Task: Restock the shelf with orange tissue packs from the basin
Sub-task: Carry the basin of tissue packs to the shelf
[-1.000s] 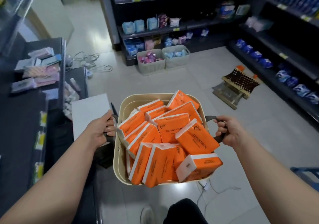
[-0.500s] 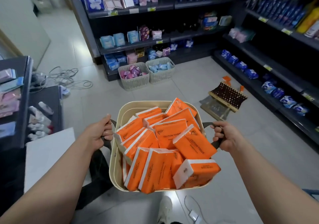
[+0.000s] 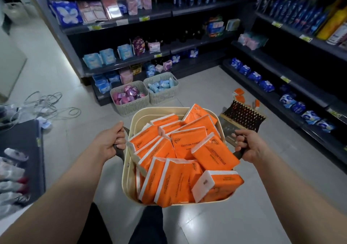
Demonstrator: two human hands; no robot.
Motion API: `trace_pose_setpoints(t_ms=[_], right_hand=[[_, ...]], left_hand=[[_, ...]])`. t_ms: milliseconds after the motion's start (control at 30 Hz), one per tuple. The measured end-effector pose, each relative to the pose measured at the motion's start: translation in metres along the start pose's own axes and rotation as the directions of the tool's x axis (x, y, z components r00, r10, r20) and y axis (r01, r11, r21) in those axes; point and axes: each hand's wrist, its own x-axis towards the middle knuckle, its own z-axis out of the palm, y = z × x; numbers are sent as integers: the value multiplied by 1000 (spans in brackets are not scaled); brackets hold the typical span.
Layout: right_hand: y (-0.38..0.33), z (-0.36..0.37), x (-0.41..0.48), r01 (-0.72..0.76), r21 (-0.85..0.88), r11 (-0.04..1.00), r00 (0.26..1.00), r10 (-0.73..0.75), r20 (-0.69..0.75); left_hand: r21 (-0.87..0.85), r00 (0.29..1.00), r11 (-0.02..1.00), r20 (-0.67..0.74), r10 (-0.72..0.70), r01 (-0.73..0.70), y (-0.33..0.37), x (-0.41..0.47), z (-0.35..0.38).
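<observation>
Both forearms reach forward, level, carrying a cream basin [image 3: 127,178] between them above the floor. The left hand [image 3: 109,142] has its fingers curled tight around the dark left handle; the right hand [image 3: 249,146] wraps the right handle likewise. Orange tissue packs [image 3: 187,161] are heaped in the basin, several tilted on edge. Beyond stand two grey baskets [image 3: 142,101] on the floor, then dark shelves [image 3: 169,14].
</observation>
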Motion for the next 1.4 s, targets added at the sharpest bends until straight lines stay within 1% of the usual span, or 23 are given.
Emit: trace_pose_setpoints(t_ms=[167,333,567,667,767,933,1100,1267,1400], right_hand=[[-45,29,50,-6,74,997,1000,8,-27],[-88,49,95,7,192,981,999,-1,-34],[-150,64,137,45,308,950,998,-27,-61],[-183,64,165,48,307,951,995,-17,-103],[-216,57,201,49,309,950,993,-14,-114],[-275,44,260,-7,321,947,998,28,-59],[-336,37,310,-18,319,948,999,32,-40],[-393,38,351,45,289,956,997,-24,-73],[-436,44,387,66,337,939,996,-42,-76]], left_hand=[[83,998,996,47,-46,42,65,71,40],[169,994,985,101,-50,33,131,136,90],[226,983,973,167,-77,38,189,211,163],[224,979,974,188,-79,36,205,244,197],[228,972,972,214,-100,50,217,280,229],[227,967,972,224,-118,66,234,330,288],[245,971,968,215,-104,49,251,381,346],[241,969,970,227,-94,38,274,433,399],[247,961,967,249,-121,58,300,481,445]])
